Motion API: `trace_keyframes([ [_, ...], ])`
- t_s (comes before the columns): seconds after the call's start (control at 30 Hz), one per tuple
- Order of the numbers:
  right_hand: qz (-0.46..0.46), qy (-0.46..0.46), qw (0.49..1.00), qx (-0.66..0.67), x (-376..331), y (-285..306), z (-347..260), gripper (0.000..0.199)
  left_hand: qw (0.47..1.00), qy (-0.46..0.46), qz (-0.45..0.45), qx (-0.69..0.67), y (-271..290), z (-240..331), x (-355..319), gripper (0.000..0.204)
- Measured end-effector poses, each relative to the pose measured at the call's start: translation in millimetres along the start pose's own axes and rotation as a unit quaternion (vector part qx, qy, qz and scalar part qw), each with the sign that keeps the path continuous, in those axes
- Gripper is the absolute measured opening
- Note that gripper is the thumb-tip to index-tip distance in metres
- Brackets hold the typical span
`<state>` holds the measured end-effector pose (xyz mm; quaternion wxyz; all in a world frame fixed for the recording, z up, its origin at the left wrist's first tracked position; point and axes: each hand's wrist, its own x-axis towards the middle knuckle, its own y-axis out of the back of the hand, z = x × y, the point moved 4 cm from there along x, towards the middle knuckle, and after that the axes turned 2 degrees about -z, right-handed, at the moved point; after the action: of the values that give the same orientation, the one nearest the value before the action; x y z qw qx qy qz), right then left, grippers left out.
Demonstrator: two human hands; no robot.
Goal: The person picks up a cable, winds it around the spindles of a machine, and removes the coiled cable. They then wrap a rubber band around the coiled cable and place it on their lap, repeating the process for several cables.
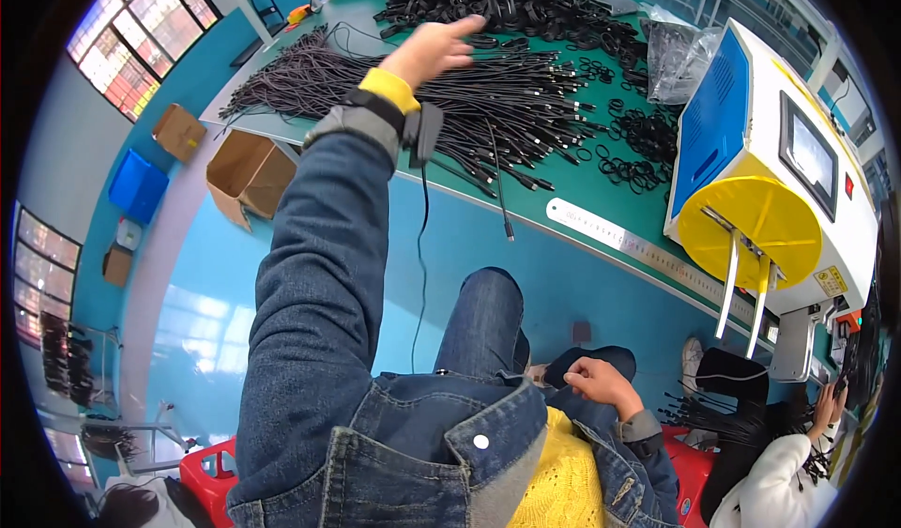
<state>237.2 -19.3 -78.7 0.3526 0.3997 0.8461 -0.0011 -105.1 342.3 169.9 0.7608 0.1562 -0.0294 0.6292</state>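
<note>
While the left hand point(436, 51) is held over the far side of the table point(603, 193), its fingers are partly extended and nothing is seen gripped; the right hand point(603, 383) is loosely curled near the lap, and whether anything is held there cannot be told. Below and right of the left hand, black cables point(497, 91) are spread, their long axis left to right, most visible plugs pointed right; one stray cable point(499, 176) is aimed near, over the edge. Farther off, black looped pieces point(507, 2) are heaped, perhaps already done, while many straight cables seem left to be handled
</note>
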Motion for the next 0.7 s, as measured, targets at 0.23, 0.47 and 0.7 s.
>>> trace_keyframes([
  [0.23, 0.034, 0.001, 0.999, 0.019, 8, 10, -4, 0.020, 0.805, 0.000, 0.099, 0.585, 31, -96, -46, 0.030],
  [0.47, 0.047, 0.012, 0.999, 0.017, 11, 1, -6, 0.023, 0.801, -0.186, 0.041, 0.568, 29, -81, -103, 0.018],
  [0.7, 0.060, 0.025, 0.997, 0.029, -10, -4, -11, 0.019, 0.730, -0.377, 0.203, 0.533, 16, 32, -115, 0.013],
])
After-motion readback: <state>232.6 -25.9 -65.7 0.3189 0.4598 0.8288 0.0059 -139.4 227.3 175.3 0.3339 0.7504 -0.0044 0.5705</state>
